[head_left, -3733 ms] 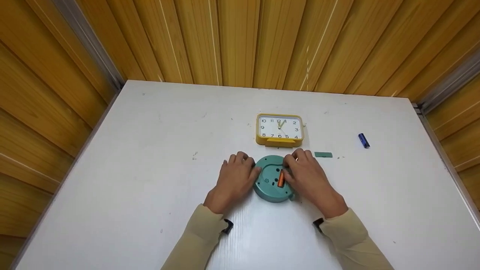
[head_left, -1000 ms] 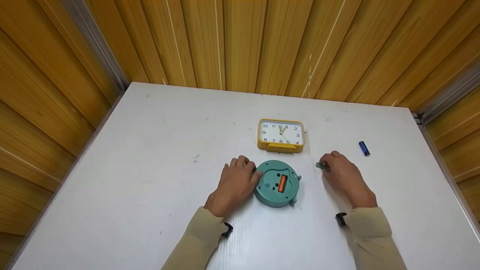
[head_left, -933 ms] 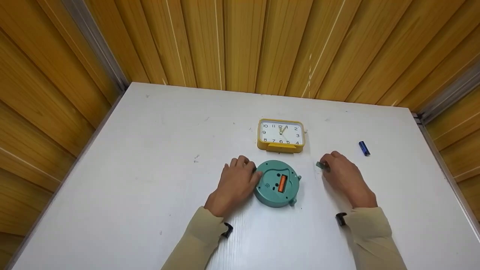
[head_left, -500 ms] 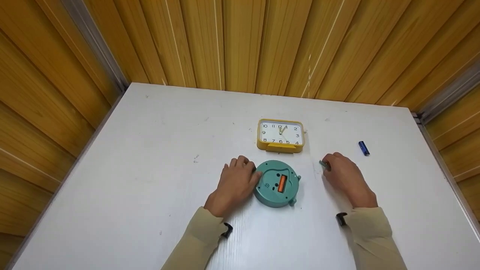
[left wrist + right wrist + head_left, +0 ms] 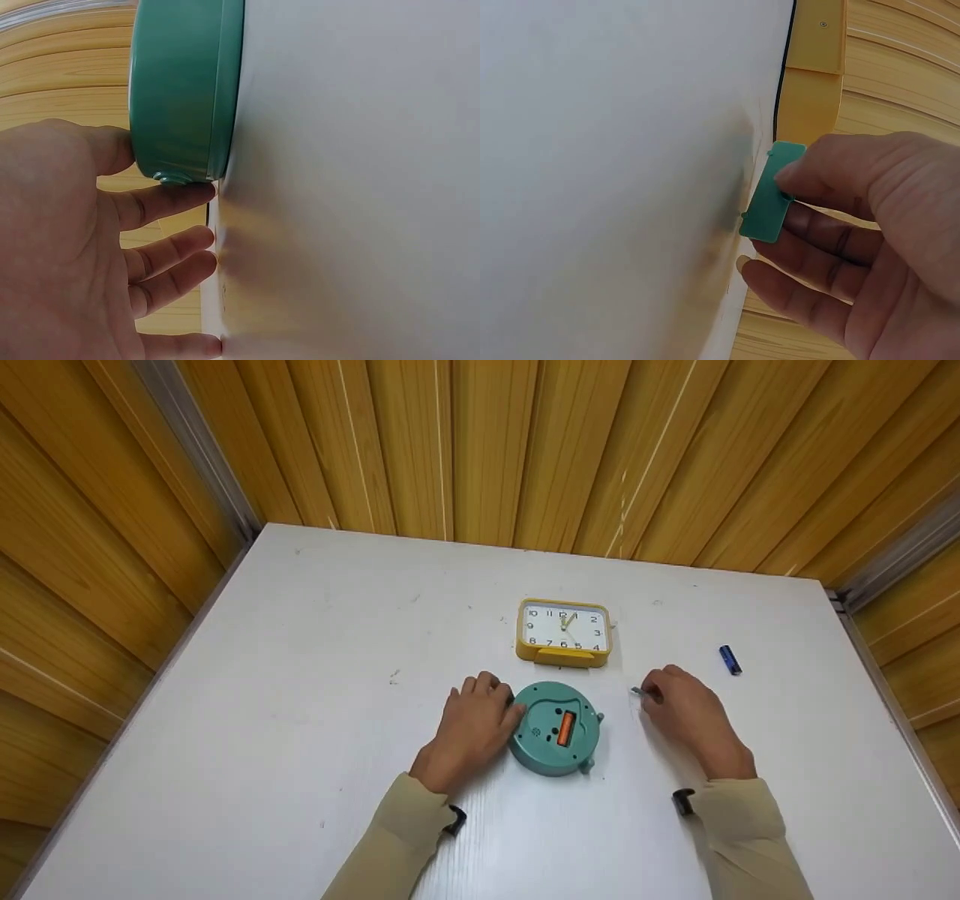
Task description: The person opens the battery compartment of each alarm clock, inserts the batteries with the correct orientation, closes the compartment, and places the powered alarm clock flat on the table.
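Observation:
A round green alarm clock [image 5: 541, 757] lies back side up on the table, an orange battery [image 5: 566, 729] seated in its uncovered compartment. At its left edge, my left hand [image 5: 471, 724] steadies it, thumb on the rim and index finger against the side wall; the other fingertips rest on the table in the left wrist view. To the right of the clock, my right hand [image 5: 690, 716] pinches a small green battery cover [image 5: 769, 199] between thumb and fingers, close over the table. Small tabs show on the cover's edges.
A yellow rectangular alarm clock [image 5: 564, 656] stands behind the green one, its dial facing me. Further right lies a blue battery [image 5: 730, 660]. The white table [image 5: 300, 697] ends at wood-look panel walls [image 5: 480, 450] at the back and sides.
My right hand has left the green clock, moved right and picked the battery cover up off the table. Over the last second the cover has turned slightly in its fingers. My left hand has stayed put.

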`<action>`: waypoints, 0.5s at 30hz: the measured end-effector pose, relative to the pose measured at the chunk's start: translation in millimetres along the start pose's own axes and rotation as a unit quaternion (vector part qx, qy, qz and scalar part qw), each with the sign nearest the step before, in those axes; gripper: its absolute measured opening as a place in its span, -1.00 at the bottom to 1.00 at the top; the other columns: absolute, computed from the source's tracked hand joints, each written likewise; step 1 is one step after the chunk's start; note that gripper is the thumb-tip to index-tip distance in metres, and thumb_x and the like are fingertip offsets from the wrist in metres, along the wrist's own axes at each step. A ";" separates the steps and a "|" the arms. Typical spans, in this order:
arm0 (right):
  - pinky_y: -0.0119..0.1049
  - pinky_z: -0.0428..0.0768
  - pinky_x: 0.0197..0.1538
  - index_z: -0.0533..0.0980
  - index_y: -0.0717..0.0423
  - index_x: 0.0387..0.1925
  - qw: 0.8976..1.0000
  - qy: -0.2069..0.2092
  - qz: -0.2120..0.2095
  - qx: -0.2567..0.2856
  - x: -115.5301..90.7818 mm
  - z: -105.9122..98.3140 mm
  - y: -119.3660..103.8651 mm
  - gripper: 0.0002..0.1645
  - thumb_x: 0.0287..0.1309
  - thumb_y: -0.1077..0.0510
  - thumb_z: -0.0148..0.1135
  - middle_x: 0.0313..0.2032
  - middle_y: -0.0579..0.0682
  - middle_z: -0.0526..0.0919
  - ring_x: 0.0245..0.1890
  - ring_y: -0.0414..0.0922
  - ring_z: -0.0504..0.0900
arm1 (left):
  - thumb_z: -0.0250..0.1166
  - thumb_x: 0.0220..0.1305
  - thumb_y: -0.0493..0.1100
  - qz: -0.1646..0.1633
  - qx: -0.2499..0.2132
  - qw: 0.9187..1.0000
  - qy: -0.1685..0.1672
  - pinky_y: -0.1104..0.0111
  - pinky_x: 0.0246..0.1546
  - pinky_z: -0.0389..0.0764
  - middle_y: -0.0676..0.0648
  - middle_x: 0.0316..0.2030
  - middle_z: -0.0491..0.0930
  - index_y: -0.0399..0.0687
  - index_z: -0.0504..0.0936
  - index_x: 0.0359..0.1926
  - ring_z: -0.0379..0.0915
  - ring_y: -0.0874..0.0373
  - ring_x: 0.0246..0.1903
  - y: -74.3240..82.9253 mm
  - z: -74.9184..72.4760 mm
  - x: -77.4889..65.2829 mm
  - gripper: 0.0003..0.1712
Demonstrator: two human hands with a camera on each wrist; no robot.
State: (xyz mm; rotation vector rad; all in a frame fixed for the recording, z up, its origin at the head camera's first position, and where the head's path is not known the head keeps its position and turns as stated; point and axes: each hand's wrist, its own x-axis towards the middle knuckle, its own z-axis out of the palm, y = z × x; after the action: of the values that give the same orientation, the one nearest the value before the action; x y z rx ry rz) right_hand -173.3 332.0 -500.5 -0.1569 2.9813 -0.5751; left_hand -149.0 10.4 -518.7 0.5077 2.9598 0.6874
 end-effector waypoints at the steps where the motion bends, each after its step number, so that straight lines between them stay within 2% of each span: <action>1: 0.15 0.58 0.08 0.67 0.27 -0.02 1.000 0.008 -0.007 -0.001 -0.5 0.1 -0.1 -0.80 0.38 0.32 0.29 -0.12 0.15 0.62 -0.14 0.12 0.57 | 0.04 0.66 0.15 0.000 0.001 1.000 0.000 -0.17 0.29 0.41 -0.16 0.21 0.50 -0.14 0.66 0.19 0.38 -0.11 0.20 0.0 -0.2 -0.3 -0.48; 5: 0.14 0.59 0.04 0.69 0.24 -0.05 0.999 0.029 -0.025 0.001 -2.1 0.4 -2.2 -0.83 0.38 0.32 0.30 -0.16 0.11 0.62 -0.14 0.10 0.56 | 0.03 0.66 0.15 0.000 0.003 1.000 -0.001 -0.16 0.29 0.41 -0.16 0.21 0.51 -0.13 0.66 0.19 0.38 -0.10 0.21 0.2 -0.2 -0.6 -0.48; 10: 0.15 0.58 0.09 0.70 0.20 -0.06 0.999 0.032 -0.039 0.011 -3.7 -2.5 -9.2 -0.84 0.37 0.33 0.33 -0.15 0.09 0.63 -0.08 0.11 0.57 | 0.01 0.67 0.17 -0.004 0.000 1.000 -0.002 -0.18 0.32 0.39 -0.16 0.23 0.50 -0.14 0.66 0.21 0.38 -0.10 0.22 0.9 -0.2 -0.6 -0.46; 15: 0.13 0.60 0.11 0.73 0.17 -0.07 0.996 0.040 -0.072 0.020 -5.5 -4.7 -15.9 -0.83 0.34 0.36 0.36 -0.16 0.05 0.67 -0.03 0.10 0.59 | 0.03 0.66 0.16 -0.006 -0.001 1.000 0.001 -0.17 0.31 0.40 -0.16 0.23 0.51 -0.14 0.67 0.20 0.38 -0.11 0.22 1.7 -0.4 -1.0 -0.46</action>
State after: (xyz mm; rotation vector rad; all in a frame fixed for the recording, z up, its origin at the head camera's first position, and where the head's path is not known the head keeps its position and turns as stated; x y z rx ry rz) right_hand -167.2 319.6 -489.8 -0.3564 3.0516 -0.6709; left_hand -147.6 11.4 -517.6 0.4899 2.9599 0.6910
